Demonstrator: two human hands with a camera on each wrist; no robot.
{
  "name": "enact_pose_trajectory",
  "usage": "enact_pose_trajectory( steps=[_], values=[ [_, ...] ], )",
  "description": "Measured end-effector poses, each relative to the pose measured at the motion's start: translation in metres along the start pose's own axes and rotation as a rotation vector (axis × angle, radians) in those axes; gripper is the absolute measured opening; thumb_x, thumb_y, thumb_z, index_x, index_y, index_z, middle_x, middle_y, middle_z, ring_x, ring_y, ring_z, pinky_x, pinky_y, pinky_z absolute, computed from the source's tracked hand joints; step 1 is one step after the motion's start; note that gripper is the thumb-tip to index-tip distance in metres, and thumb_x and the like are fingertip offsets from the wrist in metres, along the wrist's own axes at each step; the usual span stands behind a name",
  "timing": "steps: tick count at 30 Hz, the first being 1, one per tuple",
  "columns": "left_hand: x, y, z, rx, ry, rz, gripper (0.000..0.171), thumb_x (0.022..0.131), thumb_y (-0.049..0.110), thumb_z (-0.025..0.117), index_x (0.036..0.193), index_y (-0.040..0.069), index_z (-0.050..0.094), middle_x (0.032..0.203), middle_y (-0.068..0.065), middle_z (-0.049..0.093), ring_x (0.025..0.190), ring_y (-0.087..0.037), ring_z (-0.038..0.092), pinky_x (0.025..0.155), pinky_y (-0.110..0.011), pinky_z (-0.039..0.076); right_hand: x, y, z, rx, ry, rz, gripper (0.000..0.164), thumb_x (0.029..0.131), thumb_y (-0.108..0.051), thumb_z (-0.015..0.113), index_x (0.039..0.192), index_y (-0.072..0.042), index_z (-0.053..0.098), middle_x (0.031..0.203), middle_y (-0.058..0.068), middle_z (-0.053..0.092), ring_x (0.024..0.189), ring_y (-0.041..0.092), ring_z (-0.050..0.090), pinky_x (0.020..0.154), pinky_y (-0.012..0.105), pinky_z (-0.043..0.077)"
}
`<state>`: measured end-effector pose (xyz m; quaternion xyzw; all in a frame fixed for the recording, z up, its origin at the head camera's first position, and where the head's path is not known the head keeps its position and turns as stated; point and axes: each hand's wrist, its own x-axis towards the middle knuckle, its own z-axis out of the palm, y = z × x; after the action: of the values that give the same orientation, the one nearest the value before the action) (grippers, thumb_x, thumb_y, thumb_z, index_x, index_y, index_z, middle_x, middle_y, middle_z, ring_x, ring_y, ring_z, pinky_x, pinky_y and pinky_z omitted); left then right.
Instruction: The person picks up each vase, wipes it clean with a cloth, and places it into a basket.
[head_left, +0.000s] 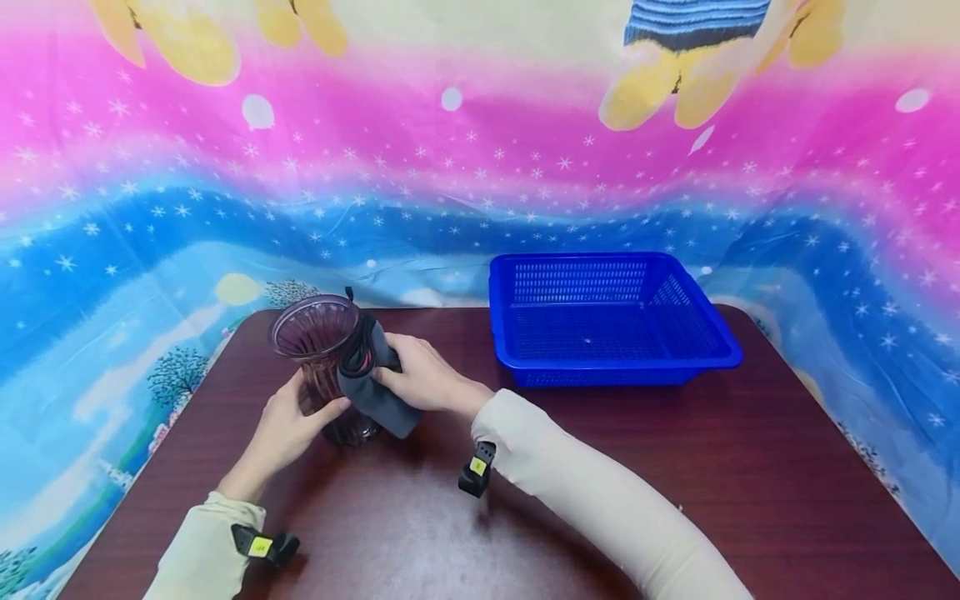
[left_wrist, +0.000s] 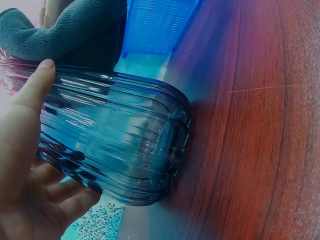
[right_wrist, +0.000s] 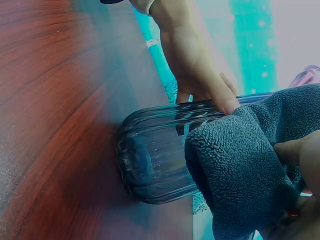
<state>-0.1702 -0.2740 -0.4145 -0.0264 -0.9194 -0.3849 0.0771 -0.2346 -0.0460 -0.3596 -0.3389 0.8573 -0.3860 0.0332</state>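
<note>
A purple-tinted, ribbed glass vase (head_left: 324, 379) with a flared rim is near the table's left side, its mouth upward and leaning slightly left. Around its middle curls my left hand (head_left: 285, 427), the thumb on the near side and the fingers on the far side. My right hand (head_left: 427, 373) grips a folded dark grey towel (head_left: 386, 407) against the vase's right side. In the right wrist view the plush towel (right_wrist: 240, 155) covers part of the glass. Close to the wood is the vase's base (left_wrist: 170, 150); I cannot tell whether it touches.
A blue perforated plastic basket (head_left: 615, 363) stands at the back right of the dark red-brown table (head_left: 675, 467). Behind the table hangs a printed cloth backdrop (head_left: 420, 167). Black strapped devices (head_left: 477, 471) are worn on both wrists.
</note>
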Motion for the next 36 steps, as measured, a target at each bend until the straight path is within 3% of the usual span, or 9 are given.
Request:
enact_pose_trajectory(
  steps=[13,21,36],
  values=[
    [-0.001,0.002,-0.001,0.003,-0.007,0.001,0.076,0.093,0.040,0.071,0.150,0.001,0.039,0.142,-0.031,0.055,0.130,-0.047,0.055,0.103,-0.063,0.047,0.000,0.005,0.006,-0.064,-0.008,-0.005,0.020,0.096,-0.019,0.067,0.114,-0.010,0.066,0.102,0.003,0.068,0.093,0.011,0.060,0.083,0.025,0.049],
    [0.000,0.001,0.000,0.012,0.007,0.008,0.074,0.093,0.039,0.071,0.149,0.001,0.041,0.142,-0.031,0.056,0.130,-0.047,0.055,0.103,-0.062,0.047,-0.003,0.020,0.016,-0.114,-0.048,0.011,0.011,0.097,-0.020,0.067,0.104,-0.012,0.064,0.097,0.001,0.066,0.086,0.011,0.057,0.077,0.023,0.046],
    [0.000,-0.001,0.002,0.013,0.030,0.026,0.071,0.092,0.038,0.072,0.147,0.002,0.044,0.138,-0.030,0.059,0.128,-0.047,0.057,0.103,-0.062,0.047,-0.013,0.045,0.034,-0.180,-0.116,0.034,0.007,0.095,-0.017,0.068,0.101,-0.015,0.065,0.097,0.000,0.067,0.085,0.009,0.057,0.075,0.022,0.046]
  ],
)
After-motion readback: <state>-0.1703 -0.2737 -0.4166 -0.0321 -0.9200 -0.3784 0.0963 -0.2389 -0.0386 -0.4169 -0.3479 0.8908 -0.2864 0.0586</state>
